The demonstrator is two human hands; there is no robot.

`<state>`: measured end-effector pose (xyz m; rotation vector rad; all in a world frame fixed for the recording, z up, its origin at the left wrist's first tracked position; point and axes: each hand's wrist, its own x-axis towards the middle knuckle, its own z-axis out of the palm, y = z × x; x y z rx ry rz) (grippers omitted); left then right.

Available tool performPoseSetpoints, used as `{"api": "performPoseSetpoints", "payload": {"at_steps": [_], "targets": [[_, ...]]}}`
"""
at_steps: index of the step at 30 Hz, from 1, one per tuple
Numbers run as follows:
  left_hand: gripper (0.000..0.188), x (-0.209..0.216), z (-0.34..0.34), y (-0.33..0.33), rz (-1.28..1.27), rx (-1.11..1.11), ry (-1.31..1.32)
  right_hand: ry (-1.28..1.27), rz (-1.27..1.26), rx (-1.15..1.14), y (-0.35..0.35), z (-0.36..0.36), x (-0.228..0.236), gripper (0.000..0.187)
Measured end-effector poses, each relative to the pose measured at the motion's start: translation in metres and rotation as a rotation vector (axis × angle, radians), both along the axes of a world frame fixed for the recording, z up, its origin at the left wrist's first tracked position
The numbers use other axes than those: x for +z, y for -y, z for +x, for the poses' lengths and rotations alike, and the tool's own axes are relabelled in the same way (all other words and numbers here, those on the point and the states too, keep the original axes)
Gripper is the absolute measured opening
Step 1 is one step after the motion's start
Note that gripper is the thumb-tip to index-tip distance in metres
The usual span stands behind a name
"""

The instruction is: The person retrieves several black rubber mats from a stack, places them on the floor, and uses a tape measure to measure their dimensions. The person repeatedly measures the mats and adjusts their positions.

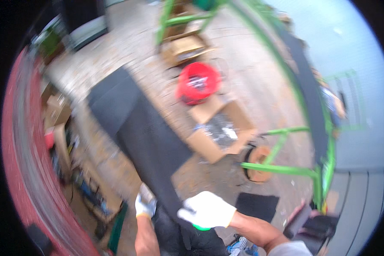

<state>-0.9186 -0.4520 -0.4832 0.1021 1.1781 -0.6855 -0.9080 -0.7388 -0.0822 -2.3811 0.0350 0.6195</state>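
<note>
A long black rubber-like mat (153,141) stretches from my lap to the floor ahead, its far end turned to the upper left. My right hand (209,209), in a white glove, is closed on the mat's near right edge. At the mat's near left edge is my left hand (146,202), also gloved; its fingers look closed on that edge, though blur softens them. A small bright green thing (202,228) shows just under my right hand; its kind is hidden.
Ahead stand a red bucket (198,83) and an open cardboard box (222,132) with clear plastic-wrapped contents. A green metal frame (281,170) and a cable reel (258,164) are at the right. Cartons and tools (91,192) line the left, beside a red surface (23,149). A black piece (257,207) lies right.
</note>
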Motion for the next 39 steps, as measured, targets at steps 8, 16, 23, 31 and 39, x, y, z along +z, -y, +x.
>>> {"api": "performPoseSetpoints", "payload": {"at_steps": [8, 16, 23, 31, 39], "targets": [[0.044, 0.07, -0.045, 0.063, 0.133, -0.401, 0.428, 0.168, -0.031, 0.15, -0.021, 0.004, 0.195, 0.037], [0.057, 0.224, 0.067, 0.103, -0.054, 0.05, 0.329, 0.248, -0.358, 0.035, 0.015, -0.035, 0.346, 0.034], [0.06, 0.42, 0.199, 0.18, -0.002, 0.047, 0.81, 0.439, -0.437, -0.264, 0.064, -0.137, 0.448, 0.037], [0.033, 0.604, 0.305, 0.381, -0.247, 0.074, 1.3, 0.556, -0.179, -1.037, 0.189, -0.239, 0.425, 0.021], [0.034, 0.668, 0.266, 0.61, -0.174, -0.176, 1.714, 0.778, 0.195, -1.521, 0.297, -0.291, 0.289, 0.047]]}}
